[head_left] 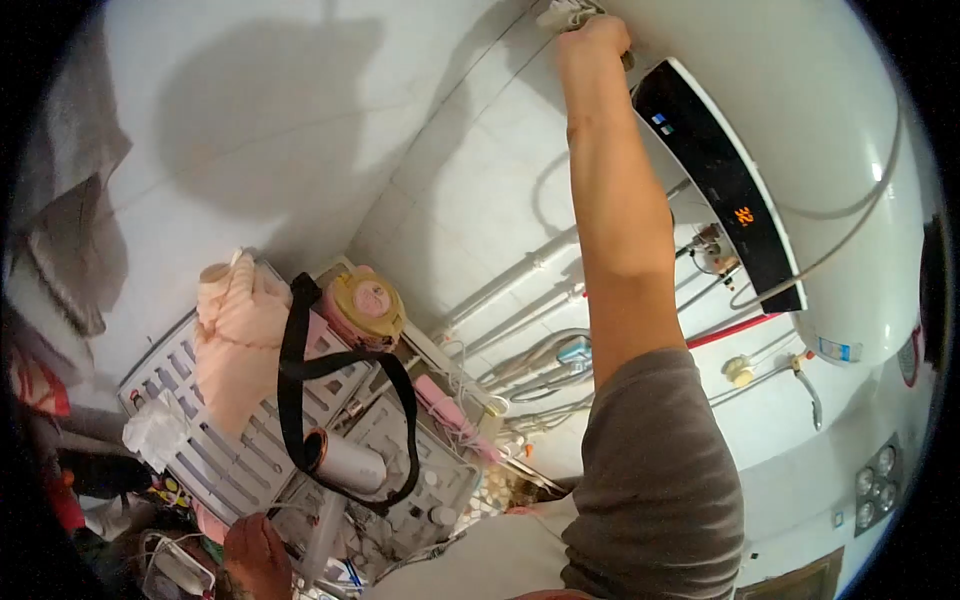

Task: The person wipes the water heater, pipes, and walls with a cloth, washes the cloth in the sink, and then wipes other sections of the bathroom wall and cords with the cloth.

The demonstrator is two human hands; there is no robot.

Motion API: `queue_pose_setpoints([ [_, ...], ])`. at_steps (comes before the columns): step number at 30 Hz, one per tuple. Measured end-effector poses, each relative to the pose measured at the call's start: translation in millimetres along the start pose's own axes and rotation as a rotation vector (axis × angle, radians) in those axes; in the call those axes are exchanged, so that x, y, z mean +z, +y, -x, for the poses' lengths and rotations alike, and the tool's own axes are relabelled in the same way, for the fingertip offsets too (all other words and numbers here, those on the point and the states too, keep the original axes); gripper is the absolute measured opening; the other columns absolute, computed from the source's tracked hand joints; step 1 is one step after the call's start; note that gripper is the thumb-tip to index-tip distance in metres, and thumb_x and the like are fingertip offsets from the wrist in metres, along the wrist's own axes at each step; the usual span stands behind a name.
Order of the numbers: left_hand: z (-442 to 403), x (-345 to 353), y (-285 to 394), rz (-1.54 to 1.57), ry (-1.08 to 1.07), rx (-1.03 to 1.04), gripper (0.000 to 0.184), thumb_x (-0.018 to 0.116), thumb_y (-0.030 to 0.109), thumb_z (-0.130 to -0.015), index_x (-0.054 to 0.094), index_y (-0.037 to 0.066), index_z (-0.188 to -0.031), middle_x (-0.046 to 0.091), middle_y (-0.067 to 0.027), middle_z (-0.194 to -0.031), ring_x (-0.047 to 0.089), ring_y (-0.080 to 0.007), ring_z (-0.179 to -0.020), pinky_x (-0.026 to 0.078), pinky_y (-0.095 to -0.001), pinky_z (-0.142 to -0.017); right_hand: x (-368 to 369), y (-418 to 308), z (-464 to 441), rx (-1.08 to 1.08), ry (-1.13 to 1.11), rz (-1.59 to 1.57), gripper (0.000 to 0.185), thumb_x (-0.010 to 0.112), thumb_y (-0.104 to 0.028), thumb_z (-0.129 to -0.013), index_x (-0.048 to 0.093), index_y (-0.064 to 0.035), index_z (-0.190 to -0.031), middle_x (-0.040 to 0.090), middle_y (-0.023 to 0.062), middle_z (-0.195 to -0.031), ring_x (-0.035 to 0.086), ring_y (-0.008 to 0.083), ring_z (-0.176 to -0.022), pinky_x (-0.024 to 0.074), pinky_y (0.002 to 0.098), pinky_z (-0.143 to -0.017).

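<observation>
My right arm stretches up past the water heater. At the top edge, my right hand is closed around a crumpled pale cloth, up against the tiled wall near the heater's end. Low on the left, my left hand is in shadow beside the grey plastic rack. Its fingers look curled, and what they grip, if anything, is hidden. Nearby on the rack lie a white cylinder with a copper-coloured rim and a black strap.
The white water heater has a black panel reading 32. Pipes and hoses run along the wall below. A slatted grey rack carries a peach cloth, a yellow-lidded tub and a pink item. Towels hang left.
</observation>
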State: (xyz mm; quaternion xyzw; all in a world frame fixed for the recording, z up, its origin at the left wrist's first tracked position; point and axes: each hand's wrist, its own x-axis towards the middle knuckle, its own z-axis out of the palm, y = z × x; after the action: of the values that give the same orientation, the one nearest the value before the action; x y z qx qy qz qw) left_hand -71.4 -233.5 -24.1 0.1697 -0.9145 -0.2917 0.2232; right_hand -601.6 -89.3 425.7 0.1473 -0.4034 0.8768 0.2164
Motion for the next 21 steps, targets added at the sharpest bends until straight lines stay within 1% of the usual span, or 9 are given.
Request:
queue_pose_setpoints([
  [1, 8, 1, -6, -0.035, -0.115, -0.106, 0.012, 0.064, 0.007, -0.085, 0.068, -0.003, -0.091, 0.068, -0.0181, -0.088, 0.067, -0.0345, -0.083, 0.055, -0.0424, -0.076, 3, -5, 11, -0.011, -0.017, 0.028, 0.034, 0.042, -0.013, -0.1, 0.048, -0.0053, -0.132, 0.058, 0.0074, -0.128, 0.061, 0.0244, -0.11, 0.0529, 0.0421, -0.091],
  [3, 16, 1, -11, -0.027, -0.029, 0.021, 0.009, 0.06, 0.008, -0.09, 0.064, -0.001, -0.092, 0.065, -0.017, -0.085, 0.065, -0.0337, -0.076, 0.051, -0.044, -0.066, 11, -11, 35, -0.028, -0.065, 0.089, 0.029, 0.049, -0.01, -0.097, 0.057, -0.0049, -0.124, 0.061, 0.008, -0.123, 0.061, 0.0256, -0.112, 0.0542, 0.0421, -0.089],
  [6, 24, 2, -7, 0.023, -0.026, 0.033, 0.008, 0.059, 0.009, -0.092, 0.062, 0.002, -0.093, 0.063, -0.0155, -0.083, 0.063, -0.0328, -0.072, 0.047, -0.044, -0.06, -10, -24, 35, -1.118, -0.66, 1.629, 0.026, 0.056, -0.009, -0.091, 0.062, -0.0057, -0.116, 0.062, 0.0191, -0.117, 0.063, 0.0314, -0.097, 0.0536, 0.0385, -0.079],
  [9, 37, 15, -4, 0.077, 0.043, 0.047, 0.007, 0.06, 0.009, -0.092, 0.062, 0.003, -0.093, 0.062, -0.0136, -0.084, 0.06, -0.0325, -0.071, 0.044, -0.0445, -0.058, 36, -71, 97, -1.904, -1.503, 1.583, 0.022, 0.059, -0.008, -0.083, 0.067, -0.0073, -0.103, 0.062, 0.0165, -0.116, 0.059, 0.0309, -0.102, 0.0504, 0.0394, -0.084],
  [11, 41, 29, -6, 0.098, 0.09, 0.092, 0.007, 0.06, 0.009, -0.092, 0.062, 0.003, -0.093, 0.061, -0.0138, -0.083, 0.059, -0.0329, -0.07, 0.044, -0.0446, -0.058, 67, -85, 113, -1.129, -1.275, 1.928, 0.016, 0.061, -0.012, -0.081, 0.07, -0.0057, -0.092, 0.063, 0.01, -0.119, 0.054, 0.0319, -0.111, 0.0461, 0.0397, -0.093],
  [12, 41, 32, -7, 0.106, 0.106, 0.12, 0.007, 0.059, 0.009, -0.092, 0.062, 0.003, -0.093, 0.061, -0.0138, -0.083, 0.059, -0.0331, -0.069, 0.043, -0.0447, -0.057, 81, -100, 70, -1.771, -1.628, 1.8, 0.015, 0.063, -0.016, -0.079, 0.071, -0.0059, -0.085, 0.063, 0.0063, -0.119, 0.053, 0.0311, -0.114, 0.0421, 0.0401, -0.099],
  [13, 37, 33, -4, 0.099, 0.122, 0.14, 0.007, 0.059, 0.01, -0.092, 0.062, 0.003, -0.092, 0.062, -0.0143, -0.084, 0.06, -0.0327, -0.07, 0.044, -0.0427, -0.058, 90, -110, 78, -2.161, -1.554, 1.896, 0.014, 0.064, -0.02, -0.078, 0.071, -0.0081, -0.081, 0.064, 0.0059, -0.118, 0.053, 0.0294, -0.113, 0.0411, 0.0426, -0.099],
  [19, 24, 51, -9, 0.33, 0.017, 0.035, 0.009, 0.059, 0.011, -0.094, 0.062, 0.004, -0.092, 0.062, -0.0132, -0.083, 0.06, -0.0315, -0.069, 0.044, -0.0416, -0.057, 58, -98, 33, -1.84, -1.779, 2.414, 0.019, 0.063, -0.02, -0.08, 0.071, -0.0097, -0.094, 0.065, 0.0077, -0.117, 0.054, 0.028, -0.116, 0.0403, 0.042, -0.099],
  [21, 20, 51, -6, 0.287, -0.021, 0.002, 0.01, 0.057, 0.011, -0.095, 0.062, 0.004, -0.091, 0.062, -0.0128, -0.083, 0.06, -0.0316, -0.068, 0.045, -0.0416, -0.058, 22, -86, 5, -1.653, -1.583, 2.876, 0.018, 0.061, -0.014, -0.088, 0.071, -0.0078, -0.101, 0.067, 0.0075, -0.114, 0.06, 0.0275, -0.112, 0.0506, 0.0411, -0.089],
])
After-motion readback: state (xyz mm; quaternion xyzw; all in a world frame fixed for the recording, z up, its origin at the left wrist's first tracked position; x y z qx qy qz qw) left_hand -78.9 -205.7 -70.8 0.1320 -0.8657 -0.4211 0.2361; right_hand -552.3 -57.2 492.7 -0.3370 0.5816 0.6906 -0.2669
